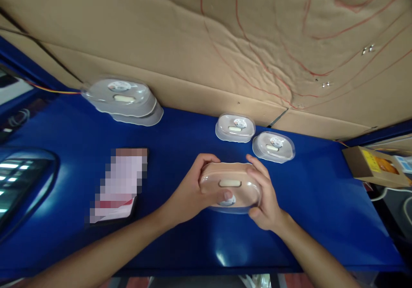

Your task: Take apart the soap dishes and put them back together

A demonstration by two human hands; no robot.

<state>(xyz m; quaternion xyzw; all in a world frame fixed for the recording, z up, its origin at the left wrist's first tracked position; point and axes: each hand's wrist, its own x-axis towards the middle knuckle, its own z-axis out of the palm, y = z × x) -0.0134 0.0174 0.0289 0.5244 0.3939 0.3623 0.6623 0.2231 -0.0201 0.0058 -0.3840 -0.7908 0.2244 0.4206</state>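
Observation:
Between my two hands is a pinkish oval plastic container (pixel 236 174) with a clear cover, a pale oblong piece on top and a round sticker partly under my left thumb. My left hand (pixel 196 189) grips its left end, fingers curled round the far side. Around its right end my right hand (pixel 265 193) is wrapped, thumb at the near edge. Just beyond it on the blue table (pixel 180 137) sit two similar containers, one whitish container (pixel 234 128) and another whitish container (pixel 273 146) to its right.
At the back left, larger clear-lidded containers (pixel 124 97) are stacked. A phone (pixel 120 185) with a blurred-out screen lies left of my hands. A dark glossy object (pixel 22 189) sits at the far left, a cardboard box (pixel 373 165) at the right. Brown cardboard (pixel 161 39) walls the back.

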